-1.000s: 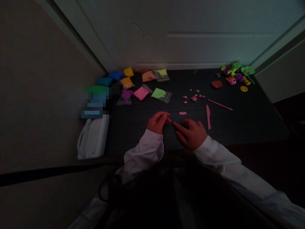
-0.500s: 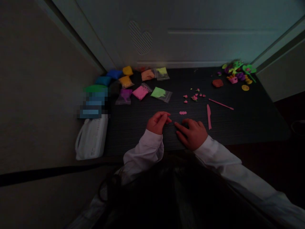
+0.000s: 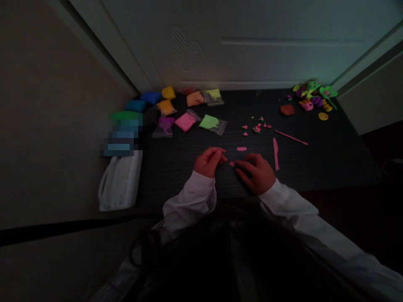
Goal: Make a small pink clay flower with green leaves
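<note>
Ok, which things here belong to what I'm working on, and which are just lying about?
Probably in the job:
- small pink disc by the right hand
- row of pink discs
- small pink flowers, similar colour

Probably just lying about:
- pink knife and pink stick, perhaps tools, but untouched
- brownish-red lump
- coloured packets
- white pack

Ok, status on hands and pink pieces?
Left hand curled, contents unclear. Right hand beside small pink disc. Row of pink discs beyond; pink knife rightward.
</note>
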Available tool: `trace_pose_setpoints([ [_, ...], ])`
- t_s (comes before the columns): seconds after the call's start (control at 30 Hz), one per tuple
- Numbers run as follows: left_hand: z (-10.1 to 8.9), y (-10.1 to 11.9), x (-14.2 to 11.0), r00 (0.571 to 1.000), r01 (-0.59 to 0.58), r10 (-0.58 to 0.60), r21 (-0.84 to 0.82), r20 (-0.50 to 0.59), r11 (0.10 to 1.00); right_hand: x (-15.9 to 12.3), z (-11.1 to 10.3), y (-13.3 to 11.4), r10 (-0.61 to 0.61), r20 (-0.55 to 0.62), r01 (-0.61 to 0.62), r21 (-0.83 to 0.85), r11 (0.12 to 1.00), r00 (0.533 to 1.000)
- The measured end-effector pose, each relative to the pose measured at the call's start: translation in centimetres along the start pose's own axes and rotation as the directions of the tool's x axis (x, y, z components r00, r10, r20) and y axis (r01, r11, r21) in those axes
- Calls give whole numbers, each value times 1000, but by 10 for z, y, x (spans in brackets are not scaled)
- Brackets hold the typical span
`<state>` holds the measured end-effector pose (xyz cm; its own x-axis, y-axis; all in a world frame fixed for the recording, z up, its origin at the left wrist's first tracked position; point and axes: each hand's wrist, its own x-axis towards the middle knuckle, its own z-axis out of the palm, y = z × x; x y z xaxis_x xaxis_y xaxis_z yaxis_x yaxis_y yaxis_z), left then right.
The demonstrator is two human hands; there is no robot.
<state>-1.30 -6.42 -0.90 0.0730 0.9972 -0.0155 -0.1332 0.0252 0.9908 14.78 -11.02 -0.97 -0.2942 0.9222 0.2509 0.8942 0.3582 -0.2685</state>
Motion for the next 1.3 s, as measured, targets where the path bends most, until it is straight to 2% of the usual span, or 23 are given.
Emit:
trace_pose_setpoints([
  [0.17, 0, -1, 0, 1000, -25, 25, 12, 6, 1000, 10, 6, 2, -27, -21, 29, 102, 994, 999],
  [0.67, -2, -1, 0, 999, -34, 34, 20, 19, 999, 18, 8, -4, 14, -46, -10, 77, 997, 999],
  [0.93, -1, -1, 0, 999, -40, 39, 23, 18, 999, 20, 11, -4, 63, -22, -62, 44, 997, 998],
  [1.3, -1, -1, 0, 999, -29, 29, 24, 16, 999, 20, 10, -5, 62, -22, -61, 38, 997, 998],
])
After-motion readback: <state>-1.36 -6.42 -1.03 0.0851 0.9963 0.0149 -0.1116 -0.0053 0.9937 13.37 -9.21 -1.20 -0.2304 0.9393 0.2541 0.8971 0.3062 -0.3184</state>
